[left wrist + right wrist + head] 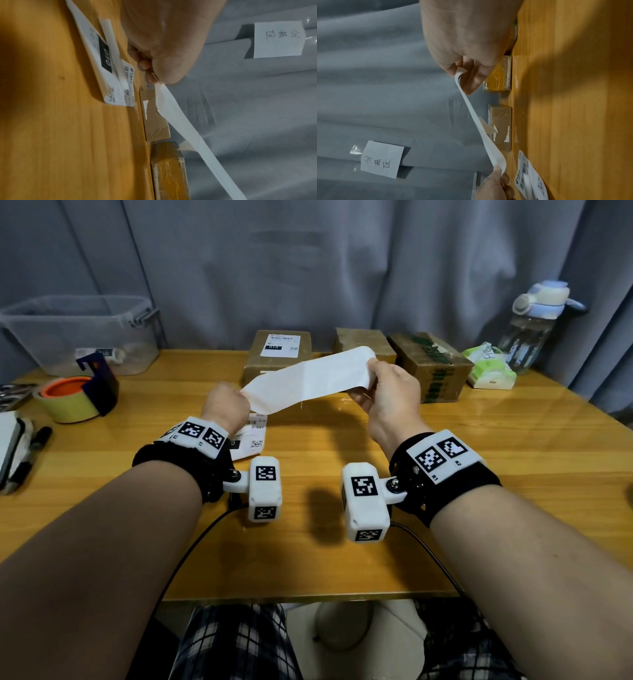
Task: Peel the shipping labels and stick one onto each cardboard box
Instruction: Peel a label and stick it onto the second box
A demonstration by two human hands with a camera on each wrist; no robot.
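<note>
Holding a long white label strip (310,380) taut above the wooden surface (479,467), left hand (225,405) pinching the lower end at centre frame, fingers curled round the paper, right hand (390,392) gripping the upper end, thumb and fingers closed on it. Strip slanting up from left to right, blank side toward the head camera, clear of the surface. Seen from the left wrist, fingertips (145,66) clamped on the strip's edge; from the right wrist, a small flap lifting off the strip midway along. Lying flat under the left wrist, printed shipping labels (251,436) with barcode and QR marks. Lined up behind the strip near the far edge, three cardboard boxes: the left box (279,354) already bearing a label (280,345) on top, the middle box (363,342) bare-topped, the right box (433,364) with green print. At upper left, a clear plastic bin (78,333); below it a tape dispenser (78,395). At upper right, a water bottle (534,326) and a tissue pack (489,366). Behind everything, a grey curtain (308,261).
</note>
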